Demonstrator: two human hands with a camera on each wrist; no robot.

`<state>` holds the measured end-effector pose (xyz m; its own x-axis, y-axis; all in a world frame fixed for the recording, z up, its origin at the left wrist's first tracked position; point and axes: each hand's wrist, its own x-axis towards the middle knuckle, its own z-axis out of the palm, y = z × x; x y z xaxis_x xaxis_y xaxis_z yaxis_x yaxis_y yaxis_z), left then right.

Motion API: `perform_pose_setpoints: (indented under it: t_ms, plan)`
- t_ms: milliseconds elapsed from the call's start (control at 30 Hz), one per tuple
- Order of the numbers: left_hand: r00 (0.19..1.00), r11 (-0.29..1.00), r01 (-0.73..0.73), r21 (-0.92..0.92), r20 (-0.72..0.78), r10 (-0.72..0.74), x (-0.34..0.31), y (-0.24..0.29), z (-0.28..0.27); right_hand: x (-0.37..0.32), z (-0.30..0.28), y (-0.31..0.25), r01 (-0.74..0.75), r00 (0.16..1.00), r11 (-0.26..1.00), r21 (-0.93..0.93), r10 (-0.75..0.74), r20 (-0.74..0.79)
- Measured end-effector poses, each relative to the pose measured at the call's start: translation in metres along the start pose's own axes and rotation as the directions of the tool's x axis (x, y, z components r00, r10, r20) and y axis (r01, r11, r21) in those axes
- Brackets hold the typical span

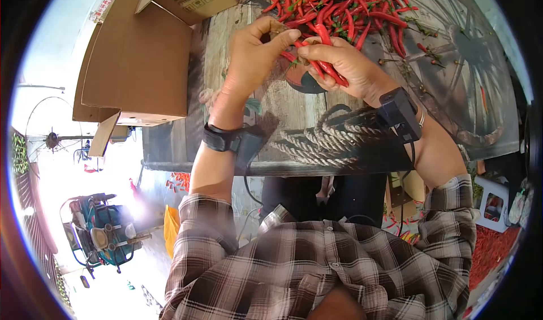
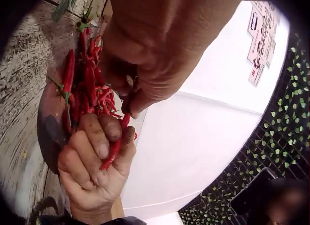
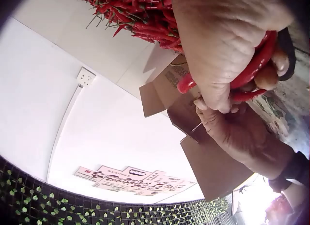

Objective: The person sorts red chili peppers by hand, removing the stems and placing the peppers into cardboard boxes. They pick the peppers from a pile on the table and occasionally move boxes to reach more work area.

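My right hand (image 1: pixel 346 66) grips a few red chili peppers (image 1: pixel 334 74), their tips sticking out below its fingers. Beside it, my left hand (image 1: pixel 249 57) has thumb and forefinger together at the upper end of one chili (image 2: pixel 116 150). In the left wrist view that chili lies across the curled fingers of the right hand (image 2: pixel 94 162), and the left thumb meets its top. Another thick chili (image 3: pixel 254 65) shows under the right palm in the right wrist view. A large heap of red chilies (image 1: pixel 345 6) lies just beyond both hands on the table.
An open cardboard box (image 1: pixel 141 65) stands at the table's left. Coiled rope (image 1: pixel 334 136) appears near the front edge of the printed tabletop (image 1: pixel 220 43). Loose stems (image 1: pixel 432 54) lie right of the heap. A teal wheeled machine (image 1: pixel 104 229) stands on the floor at left.
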<state>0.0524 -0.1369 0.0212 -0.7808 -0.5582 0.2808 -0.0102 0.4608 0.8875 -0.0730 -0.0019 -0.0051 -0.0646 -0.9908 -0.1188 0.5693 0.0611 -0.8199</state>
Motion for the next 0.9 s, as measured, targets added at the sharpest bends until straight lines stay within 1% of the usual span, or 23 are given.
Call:
perform_pose_setpoints:
  t_ms: [33,67,100,133,200,233,300,333,400,433,500,533,567,600,633,667,700,733,767,800,833,867,900]
  plan:
    - [1.000,1.000,0.002,0.001,0.000,-0.002,-0.001,0.000,0.002,0.000,0.000,0.000,0.001,1.000,1.000,0.012,-0.001,-0.004]
    - [0.989,0.980,-0.127,0.156,-0.050,0.136,-0.002,0.000,0.005,0.000,-0.001,0.000,0.000,1.000,1.000,0.014,0.000,-0.003]
    - [0.958,0.920,-0.240,0.311,-0.077,0.276,-0.003,0.004,0.008,0.001,-0.002,0.000,0.009,1.000,1.000,0.028,-0.009,0.010]
    - [0.959,0.920,-0.238,0.311,-0.078,0.274,-0.003,0.008,0.009,0.001,-0.002,0.000,0.017,1.000,0.999,0.043,-0.018,0.024]
    - [0.897,0.786,-0.360,0.502,-0.043,0.439,-0.003,0.013,0.009,0.002,-0.002,-0.001,0.006,1.000,0.999,0.050,-0.007,0.008]
    - [0.898,0.786,-0.360,0.502,-0.043,0.439,-0.003,0.014,0.010,0.002,-0.002,-0.002,0.001,1.000,0.998,0.057,0.000,-0.010]
    - [0.849,0.690,-0.407,0.599,-0.030,0.527,-0.002,0.014,0.011,0.003,-0.004,-0.002,-0.002,1.000,0.998,0.070,0.002,0.001]
    - [0.849,0.689,-0.407,0.599,-0.029,0.527,-0.002,0.015,0.011,0.004,-0.005,-0.002,-0.006,1.000,0.996,0.084,0.005,0.014]
    - [0.811,0.579,-0.420,0.699,0.002,0.585,-0.002,0.016,0.012,0.005,-0.007,-0.002,-0.012,1.000,0.997,0.075,0.011,0.020]
    - [0.809,0.578,-0.423,0.698,0.004,0.588,0.003,0.014,0.006,0.005,-0.007,-0.002,-0.018,1.000,0.998,0.064,0.016,0.027]
    - [0.676,0.424,-0.347,0.837,-0.090,0.732,0.015,0.004,-0.020,0.000,-0.004,0.002,-0.025,0.999,0.999,0.020,0.025,0.034]
    - [0.707,0.534,-0.294,0.793,-0.196,0.680,0.014,0.005,-0.030,-0.001,-0.003,0.003,-0.032,0.999,0.999,-0.024,0.033,0.042]
    - [0.731,0.636,-0.240,0.733,-0.294,0.615,0.014,0.004,-0.036,0.000,-0.005,0.002,-0.023,0.999,0.999,-0.023,0.023,0.039]
    - [0.783,0.838,-0.237,0.492,-0.413,0.464,0.013,0.003,-0.033,0.001,-0.006,0.001,-0.006,0.998,0.998,0.062,0.003,0.059]
    - [0.782,0.837,-0.240,0.491,-0.414,0.467,0.013,0.002,-0.032,0.003,-0.006,0.001,0.003,0.997,0.989,0.145,-0.014,0.081]
    - [0.871,0.978,-0.119,0.170,-0.456,0.185,0.010,0.001,-0.030,0.004,-0.010,0.000,0.002,0.995,0.990,0.142,-0.015,0.094]
    - [0.912,0.986,0.038,-0.165,-0.398,-0.101,0.007,0.005,-0.028,0.004,-0.010,0.000,-0.001,0.995,0.991,0.135,-0.013,0.101]
    - [0.907,0.928,0.087,-0.362,-0.357,-0.225,0.007,0.008,-0.029,0.004,-0.009,-0.001,-0.011,0.995,0.991,0.133,-0.002,0.095]
    - [0.907,0.929,0.075,-0.364,-0.362,-0.215,0.009,0.008,-0.032,0.003,-0.009,-0.002,-0.017,0.996,0.991,0.129,0.005,0.087]
    - [0.932,0.816,0.075,-0.573,-0.251,-0.262,0.012,0.005,-0.037,0.004,-0.011,0.000,-0.028,0.997,0.990,0.139,0.019,0.069]
    - [0.952,0.656,0.083,-0.750,-0.135,-0.275,0.014,0.002,-0.044,0.005,-0.013,0.000,-0.022,0.997,0.993,0.117,0.014,0.075]
    - [0.943,0.499,0.135,-0.856,-0.044,-0.331,0.012,-0.001,-0.051,0.006,-0.014,0.000,-0.028,0.995,0.987,0.156,0.014,0.094]
    - [0.947,0.498,0.108,-0.860,-0.064,-0.315,0.013,-0.005,-0.055,0.007,-0.013,-0.001,-0.039,0.993,0.980,0.194,0.016,0.115]
